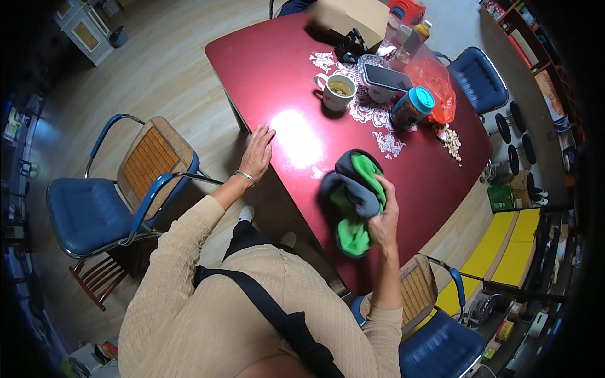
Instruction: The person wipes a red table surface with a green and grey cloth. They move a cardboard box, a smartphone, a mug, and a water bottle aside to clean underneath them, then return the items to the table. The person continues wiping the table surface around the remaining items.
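A bunched green and grey cloth (357,200) is pressed down on the red table (435,198) near its front edge. My right hand (386,218) grips it from the right side, fingers closed over the fabric. At the table's left edge my left hand (257,154) lies flat with its fingers stretched out, holding nothing. Beyond the cloth stand a white mug (339,92) of pale yellow liquid and a dark tumbler with a turquoise lid (413,107). A phone (387,78) rests across a bowl behind them.
A red plastic bag (435,88) and a small heap of shells or nuts (449,143) lie at the right. Farther back are a cardboard box (356,20) and a bottle (416,38). Blue chairs (88,208) flank the table, one close by my right arm.
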The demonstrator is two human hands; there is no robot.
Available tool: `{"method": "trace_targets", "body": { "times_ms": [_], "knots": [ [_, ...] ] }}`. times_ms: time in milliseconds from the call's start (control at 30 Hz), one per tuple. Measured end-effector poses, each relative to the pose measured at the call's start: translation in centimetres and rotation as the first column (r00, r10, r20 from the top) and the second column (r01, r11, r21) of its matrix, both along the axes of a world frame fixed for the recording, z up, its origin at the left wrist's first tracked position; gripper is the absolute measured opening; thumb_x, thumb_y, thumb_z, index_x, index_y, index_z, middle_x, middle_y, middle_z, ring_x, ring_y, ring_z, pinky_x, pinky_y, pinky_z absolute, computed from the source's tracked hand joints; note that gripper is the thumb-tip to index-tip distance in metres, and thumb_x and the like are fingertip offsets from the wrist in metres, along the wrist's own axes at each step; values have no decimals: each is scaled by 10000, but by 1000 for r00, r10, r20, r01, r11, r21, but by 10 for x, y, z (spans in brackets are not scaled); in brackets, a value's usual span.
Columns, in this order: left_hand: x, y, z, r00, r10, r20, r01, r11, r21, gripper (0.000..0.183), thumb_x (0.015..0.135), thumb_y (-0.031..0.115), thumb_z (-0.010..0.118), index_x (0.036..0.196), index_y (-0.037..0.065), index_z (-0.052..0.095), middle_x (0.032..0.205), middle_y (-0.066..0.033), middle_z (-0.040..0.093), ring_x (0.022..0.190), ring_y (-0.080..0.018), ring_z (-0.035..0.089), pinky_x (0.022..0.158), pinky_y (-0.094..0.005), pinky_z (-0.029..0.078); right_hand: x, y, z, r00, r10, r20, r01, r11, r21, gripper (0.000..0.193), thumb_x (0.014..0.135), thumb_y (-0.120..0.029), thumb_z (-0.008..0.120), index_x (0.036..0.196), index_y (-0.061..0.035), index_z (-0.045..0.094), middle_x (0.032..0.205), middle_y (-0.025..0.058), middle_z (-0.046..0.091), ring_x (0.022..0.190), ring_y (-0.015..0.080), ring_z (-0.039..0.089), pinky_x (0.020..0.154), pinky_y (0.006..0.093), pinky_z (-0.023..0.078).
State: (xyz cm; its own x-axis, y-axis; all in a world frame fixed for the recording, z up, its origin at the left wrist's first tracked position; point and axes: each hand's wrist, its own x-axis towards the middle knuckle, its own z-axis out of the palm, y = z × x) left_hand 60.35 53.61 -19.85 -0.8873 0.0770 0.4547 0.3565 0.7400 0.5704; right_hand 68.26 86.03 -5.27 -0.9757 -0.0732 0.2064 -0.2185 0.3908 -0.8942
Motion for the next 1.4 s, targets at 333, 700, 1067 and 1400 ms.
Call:
{"method": "trace_targets", "body": {
  "times_ms": [333,700,1067,1400],
  "knots": [
    [1,1,-4,1000,17,-15,-17,1000,-23,388,935,133,418,1310,37,452,1413,-200,378,1350,-366,296,1108,-452,252,0,-41,-57,979,188,-75,-84,714,696,872,582,-326,812,1370,-296,440,1481,187,260,1351,408,255,1091,580,202],
    [-2,0,-4,1000,19,-3,-19,997,-75,407,924,117,410,1321,29,440,1409,-202,380,1345,-376,296,1111,-458,240,-112,50,-88,955,-234,-181,287,585,759,792,614,-141,659,1367,-252,443,1476,88,303,1361,364,248,1122,544,151],
    [3,-1,2,1000,11,25,-10,999,-39,384,932,112,401,1299,20,460,1408,-208,371,1343,-388,288,1120,-450,242,11,-62,-63,979,182,-91,-78,746,661,758,550,-25,709,1272,-181,540,1423,124,382,1312,347,340,1085,531,254],
    [-1,-4,-7,1000,11,-14,-12,999,-49,388,934,166,404,1295,35,461,1414,-188,370,1347,-355,296,1106,-451,252,73,101,-78,917,-351,-192,378,605,701,690,623,-193,688,1289,-113,528,1430,158,374,1312,396,315,1087,494,235]
  ]
}}
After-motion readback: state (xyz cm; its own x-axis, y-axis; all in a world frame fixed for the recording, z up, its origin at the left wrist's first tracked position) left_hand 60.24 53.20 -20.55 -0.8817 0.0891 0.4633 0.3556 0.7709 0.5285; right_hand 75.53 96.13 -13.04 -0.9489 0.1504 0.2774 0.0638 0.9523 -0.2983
